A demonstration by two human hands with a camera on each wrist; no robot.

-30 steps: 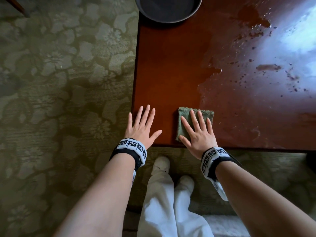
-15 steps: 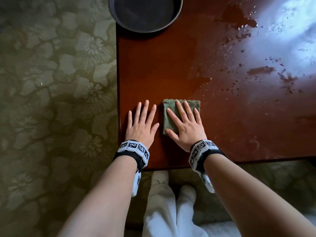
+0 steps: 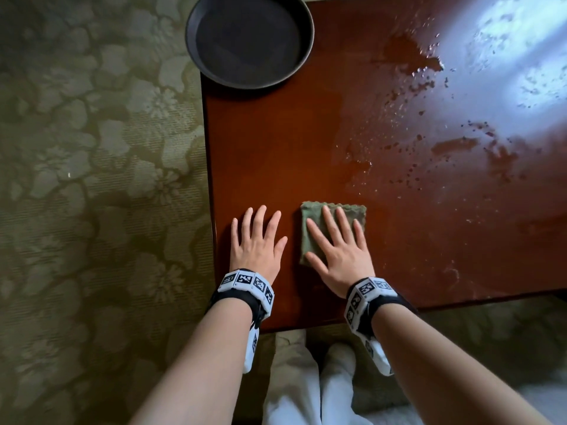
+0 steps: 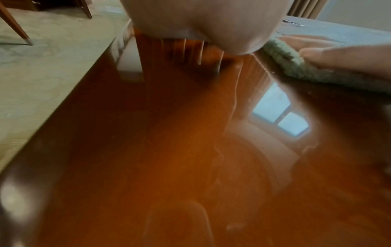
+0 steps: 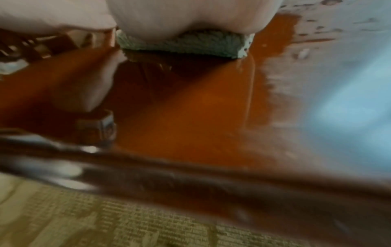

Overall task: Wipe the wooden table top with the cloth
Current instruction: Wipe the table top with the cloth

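Wiping underway — my right hand (image 3: 339, 251) presses flat, fingers spread, on folded green cloth (image 3: 313, 231); left hand (image 3: 257, 240) flat on glossy red-brown wooden table (image 3: 276, 142). Next: push toward droplets (image 3: 408, 118).

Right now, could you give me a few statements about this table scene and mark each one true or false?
1. The right hand lies flat on the green cloth. True.
2. The left hand holds a second cloth. False: it rests flat on the bare table and holds nothing.
3. A dark round dish sits at the far left corner of the table. True.
4. The table is dry all over. False: drops and wet patches lie on its right side.
5. The cloth lies in the dish. False: it lies on the table near the front edge.
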